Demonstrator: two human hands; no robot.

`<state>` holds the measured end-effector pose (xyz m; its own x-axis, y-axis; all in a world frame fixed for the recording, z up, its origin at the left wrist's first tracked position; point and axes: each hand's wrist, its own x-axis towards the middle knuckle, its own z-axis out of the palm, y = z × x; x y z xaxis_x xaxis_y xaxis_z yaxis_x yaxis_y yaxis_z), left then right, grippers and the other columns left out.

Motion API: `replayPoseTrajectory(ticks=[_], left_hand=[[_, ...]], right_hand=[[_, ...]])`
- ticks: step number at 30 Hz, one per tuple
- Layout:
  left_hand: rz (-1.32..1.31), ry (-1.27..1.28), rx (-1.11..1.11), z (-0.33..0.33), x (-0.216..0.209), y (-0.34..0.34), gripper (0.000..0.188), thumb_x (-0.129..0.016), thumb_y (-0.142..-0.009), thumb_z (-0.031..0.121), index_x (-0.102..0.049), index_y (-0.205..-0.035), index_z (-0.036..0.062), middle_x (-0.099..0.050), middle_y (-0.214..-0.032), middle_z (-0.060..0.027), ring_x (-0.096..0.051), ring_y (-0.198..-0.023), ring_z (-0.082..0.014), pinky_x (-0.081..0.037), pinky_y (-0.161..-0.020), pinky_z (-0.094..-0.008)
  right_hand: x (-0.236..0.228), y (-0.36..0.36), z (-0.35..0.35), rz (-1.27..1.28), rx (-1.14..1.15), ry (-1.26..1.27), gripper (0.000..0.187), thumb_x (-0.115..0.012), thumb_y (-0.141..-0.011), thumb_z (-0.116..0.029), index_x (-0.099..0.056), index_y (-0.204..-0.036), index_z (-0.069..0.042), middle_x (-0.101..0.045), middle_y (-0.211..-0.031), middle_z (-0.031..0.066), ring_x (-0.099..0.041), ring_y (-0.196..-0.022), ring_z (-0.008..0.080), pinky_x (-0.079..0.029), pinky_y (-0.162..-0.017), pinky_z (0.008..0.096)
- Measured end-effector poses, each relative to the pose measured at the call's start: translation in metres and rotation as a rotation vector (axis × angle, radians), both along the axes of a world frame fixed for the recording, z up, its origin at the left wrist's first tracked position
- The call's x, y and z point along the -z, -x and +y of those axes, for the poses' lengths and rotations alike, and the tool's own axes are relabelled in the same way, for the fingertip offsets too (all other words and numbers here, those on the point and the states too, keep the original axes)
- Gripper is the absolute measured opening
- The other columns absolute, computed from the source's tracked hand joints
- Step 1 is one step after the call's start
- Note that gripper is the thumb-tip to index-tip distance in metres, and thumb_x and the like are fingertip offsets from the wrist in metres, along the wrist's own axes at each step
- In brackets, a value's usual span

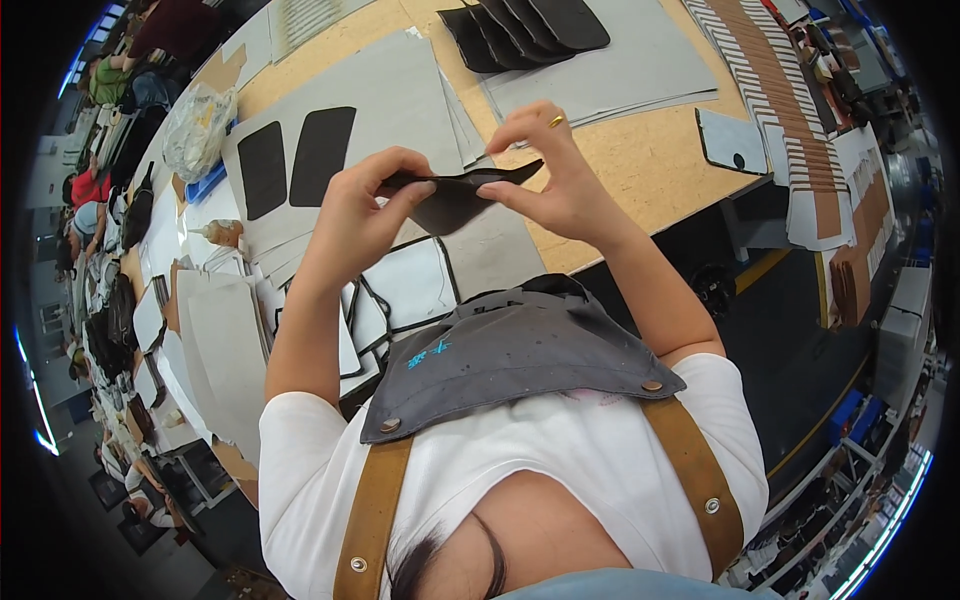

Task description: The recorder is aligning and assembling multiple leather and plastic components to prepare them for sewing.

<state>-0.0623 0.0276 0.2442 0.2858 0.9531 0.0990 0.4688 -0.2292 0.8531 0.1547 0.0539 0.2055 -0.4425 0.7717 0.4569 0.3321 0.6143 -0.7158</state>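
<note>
Between my two hands I hold a thin black panel, bent so that its middle sags toward me. It looks like leather or a similar sheet. My left hand pinches its left end between thumb and fingers. At the other end, the thumb of my right hand presses on the near edge while the index finger is raised off it; a ring shows on that hand. Two flat black panels, one on the left and one beside it, lie on grey board beyond my left hand.
A row of overlapping black panels lies at the far side of the table. White panels with black edges lie close to my apron. A clear plastic bag is at the left, and long stacks of brown-and-white pieces at the right.
</note>
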Motion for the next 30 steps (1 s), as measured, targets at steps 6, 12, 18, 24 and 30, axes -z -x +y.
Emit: replayPoseTrajectory(ticks=[6, 12, 18, 24, 30], left_hand=[[-0.292, 0.232, 0.090, 0.003, -0.004, 0.016, 0.010, -0.061, -0.081, 0.002, -0.058, -0.090, -0.0006, -0.059, -0.083, -0.0013, -0.055, -0.079, -0.0085, -0.044, -0.074, -0.0219], [-0.303, 0.243, 0.114, 0.005, -0.003, 0.014, 0.010, -0.062, -0.081, 0.003, -0.058, -0.090, -0.0003, -0.059, -0.083, -0.0017, -0.054, -0.081, -0.0084, -0.043, -0.074, -0.0218], [-0.342, 0.263, 0.083, 0.006, 0.002, 0.013, 0.011, -0.062, -0.081, 0.003, -0.058, -0.090, -0.0005, -0.059, -0.083, -0.0020, -0.055, -0.080, -0.0091, -0.043, -0.074, -0.0222], [-0.332, 0.255, 0.071, 0.005, 0.005, 0.010, 0.012, -0.062, -0.082, 0.004, -0.057, -0.092, -0.0007, -0.058, -0.083, -0.0020, -0.055, -0.079, -0.0091, -0.044, -0.074, -0.0226], [-0.275, 0.251, 0.093, 0.004, 0.007, 0.008, 0.013, -0.062, -0.082, 0.004, -0.058, -0.093, -0.0001, -0.058, -0.085, -0.0017, -0.054, -0.082, -0.0086, -0.044, -0.076, -0.0226]], right_hand=[[-0.008, -0.014, 0.003, 0.112, -0.141, 0.167, 0.021, -0.068, -0.075, -0.009, -0.059, -0.094, -0.006, -0.057, -0.095, 0.0021, -0.049, -0.096, 0.0172, -0.037, -0.083, 0.0298], [-0.006, -0.015, 0.003, 0.171, -0.132, 0.218, 0.015, -0.068, -0.078, -0.017, -0.062, -0.090, -0.009, -0.063, -0.080, 0.0011, -0.054, -0.082, 0.0182, -0.044, -0.071, 0.0304], [-0.009, -0.014, -0.001, 0.184, -0.123, 0.273, 0.012, -0.068, -0.075, -0.002, -0.062, -0.085, -0.003, -0.061, -0.078, 0.0021, -0.053, -0.072, 0.0123, -0.041, -0.067, 0.0244], [-0.006, -0.012, -0.004, 0.159, -0.091, 0.121, 0.010, -0.065, -0.076, 0.000, -0.060, -0.084, -0.003, -0.060, -0.078, 0.0032, -0.052, -0.074, 0.0154, -0.040, -0.068, 0.0269], [-0.003, -0.009, -0.004, 0.050, -0.035, -0.029, 0.008, -0.062, -0.079, -0.008, -0.058, -0.086, -0.009, -0.058, -0.077, 0.0026, -0.048, -0.069, 0.0207, -0.038, -0.067, 0.0304]])
